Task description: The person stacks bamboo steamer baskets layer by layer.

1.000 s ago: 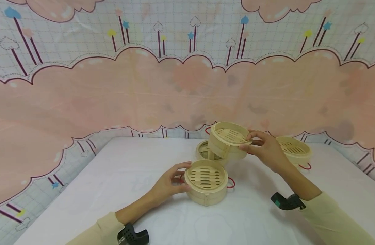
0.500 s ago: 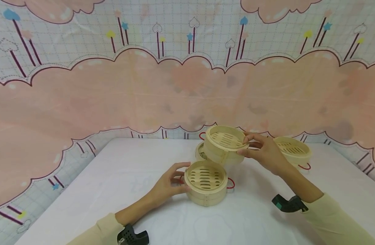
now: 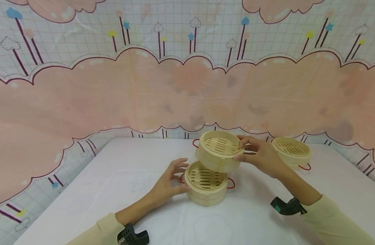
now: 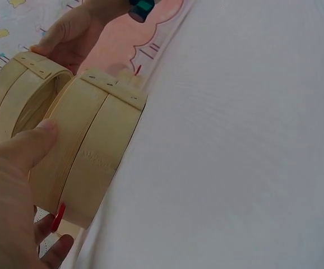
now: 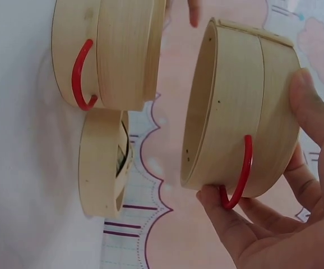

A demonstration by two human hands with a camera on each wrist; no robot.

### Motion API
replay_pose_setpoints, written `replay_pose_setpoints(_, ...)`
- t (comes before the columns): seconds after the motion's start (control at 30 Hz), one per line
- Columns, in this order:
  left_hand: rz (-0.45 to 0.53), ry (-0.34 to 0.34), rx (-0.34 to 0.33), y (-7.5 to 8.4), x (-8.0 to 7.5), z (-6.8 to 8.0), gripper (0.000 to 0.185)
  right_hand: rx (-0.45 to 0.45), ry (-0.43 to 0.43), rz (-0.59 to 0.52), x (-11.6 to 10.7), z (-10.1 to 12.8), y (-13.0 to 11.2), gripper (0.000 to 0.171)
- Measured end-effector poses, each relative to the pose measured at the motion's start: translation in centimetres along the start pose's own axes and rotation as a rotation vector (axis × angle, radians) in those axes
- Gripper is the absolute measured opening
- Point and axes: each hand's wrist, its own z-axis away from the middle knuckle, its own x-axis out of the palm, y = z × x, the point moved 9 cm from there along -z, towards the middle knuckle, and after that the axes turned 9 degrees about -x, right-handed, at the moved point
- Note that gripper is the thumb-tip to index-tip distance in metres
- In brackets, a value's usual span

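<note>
My right hand (image 3: pixel 262 156) grips the right side of a bamboo steamer basket (image 3: pixel 219 163), thumb in front and fingers on the rim and underside. This basket is tilted and raised above a second bamboo steamer basket (image 3: pixel 207 195), overlapping its back edge in the head view. A gap separates the two in the right wrist view. My left hand (image 3: pixel 169 180) holds the left side of the lower basket, its thumb (image 4: pixel 36 143) against the wall and other fingers near the red handle (image 4: pixel 58 217). Both baskets have slatted bases and red handles.
Another slatted bamboo steamer basket (image 3: pixel 293 153) stands at the back right, partly behind the right hand. Behind the lower basket lies a shallow round bamboo piece with crossed strips (image 5: pixel 103 168). A white cloth (image 3: pixel 114 170) covers the table; a patterned curtain (image 3: pixel 175 95) hangs behind.
My right hand has brought its basket down, left and nearer, over the back of the lower basket, covering the round piece behind. The left fingers have lifted slightly; the lower basket has stayed put.
</note>
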Motion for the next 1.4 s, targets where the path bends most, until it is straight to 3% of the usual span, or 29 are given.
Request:
replay_pose_setpoints(0.1, -0.020, 0.019, 0.024, -1.2, 0.0, -0.1, 0.080, -0.003, -0.016, -0.003, 0.4, 0.1, -0.2, 0.038)
replay_pose_setpoints(0.2, -0.039, 0.023, 0.029, -0.8, 0.1, 0.3, 0.075, -0.003, -0.027, -0.012, 0.7, 0.2, -0.3, 0.037)
replay_pose_setpoints(0.5, -0.047, 0.052, -0.093, -0.8, 0.3, 1.1, 0.070, 0.000, -0.039, -0.026, 1.4, 0.3, -0.2, 0.037)
replay_pose_setpoints(0.8, -0.050, 0.089, -0.066, -0.9, -0.1, 0.9, 0.070, -0.040, -0.079, -0.077, 3.2, 0.1, -0.5, 0.035)
replay_pose_setpoints(1.27, -0.037, 0.111, -0.027, -0.8, 0.0, 0.8, 0.082, -0.046, -0.128, -0.107, 4.2, 0.0, -0.4, 0.034)
replay_pose_setpoints(1.4, -0.023, 0.124, -0.017, 0.4, 0.0, 1.0, 0.082, -0.056, -0.143, -0.118, 4.3, -0.1, -0.3, 0.034)
